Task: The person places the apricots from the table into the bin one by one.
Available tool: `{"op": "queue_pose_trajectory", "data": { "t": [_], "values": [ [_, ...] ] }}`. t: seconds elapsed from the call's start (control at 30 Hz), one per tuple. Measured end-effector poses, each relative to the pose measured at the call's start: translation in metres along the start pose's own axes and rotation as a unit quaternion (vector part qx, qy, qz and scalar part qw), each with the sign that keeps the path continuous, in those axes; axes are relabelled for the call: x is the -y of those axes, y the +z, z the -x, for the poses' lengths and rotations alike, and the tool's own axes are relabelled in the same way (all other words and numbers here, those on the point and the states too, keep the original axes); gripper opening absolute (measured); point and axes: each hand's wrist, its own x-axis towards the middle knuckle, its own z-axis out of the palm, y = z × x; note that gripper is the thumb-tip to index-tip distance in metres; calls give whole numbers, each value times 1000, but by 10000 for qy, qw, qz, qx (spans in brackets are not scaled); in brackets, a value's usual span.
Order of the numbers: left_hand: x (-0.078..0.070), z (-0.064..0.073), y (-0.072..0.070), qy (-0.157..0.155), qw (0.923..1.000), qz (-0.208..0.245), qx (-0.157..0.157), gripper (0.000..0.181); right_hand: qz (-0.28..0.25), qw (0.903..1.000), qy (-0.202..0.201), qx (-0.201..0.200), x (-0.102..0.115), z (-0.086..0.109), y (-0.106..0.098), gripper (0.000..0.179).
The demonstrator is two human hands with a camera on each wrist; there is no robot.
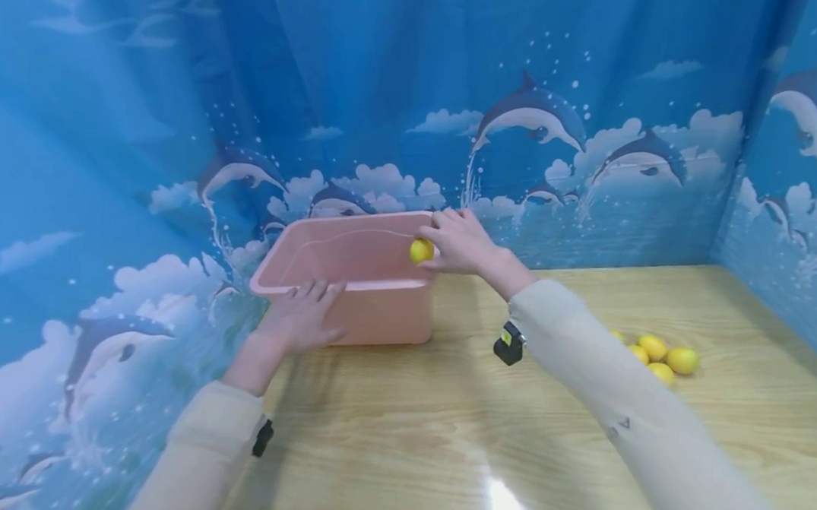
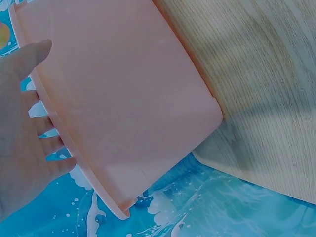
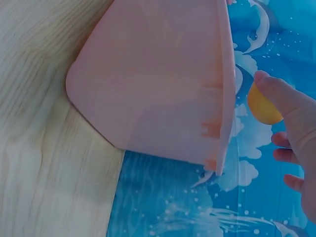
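A pink plastic bin stands on the table against the curtain, its opening facing up. Over its right end, my right hand pinches a yellow lemon between thumb and fingers. The right wrist view has the lemon held above the level of the bin's rim. On the near left rim rests my left hand, fingers extended over the edge. In the left wrist view, the left hand's thumb lies along the outer wall and its other fingers reach across the rim. The bin's floor is hidden.
Several lemons lie in a group on the right of the wooden table, partly behind the right sleeve. A blue dolphin-print curtain encloses the back and sides.
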Motion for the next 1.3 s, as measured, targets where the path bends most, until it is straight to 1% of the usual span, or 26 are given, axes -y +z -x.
{"op": "queue_pose_trajectory", "data": {
  "t": [0.1, 0.3, 0.5, 0.67, 0.8, 0.9, 1.03, 1.2, 1.3],
  "values": [
    [-1, 0, -2, 73, 10000, -24, -52, 78, -94, 9998, 142, 114, 6, -7, 3, 53],
    [-1, 1, -2, 72, 10000, -39, -56, 78, -158, 9989, 364, 243, 16, -15, 12, 54],
    [-1, 0, 0, 65, 9999, -57, -60, 79, -162, 9987, 461, 166, 15, -11, 12, 55],
    [-2, -1, -1, -21, 10000, -36, -28, 79, -85, 9987, 500, 113, 9, -6, 10, 54],
    [-4, 1, -1, -34, 10000, 32, -37, 79, -129, 9988, 458, 126, 6, 3, 10, 53],
    [-5, 1, 0, -13, 10000, 62, -59, 79, -130, 9991, 404, 61, 3, 12, 11, 56],
    [-5, 1, 1, -24, 10000, 6, -65, 78, -42, 9996, 210, -195, -3, 29, 10, 55],
    [-5, 0, 1, 6, 9999, -89, -78, 78, -70, 9981, -7, -617, -12, 52, 8, 46],
    [-4, 0, 1, 7, 9999, -149, -72, 79, -21, 9978, 7, -664, -19, 65, 9, 45]
  ]
}}
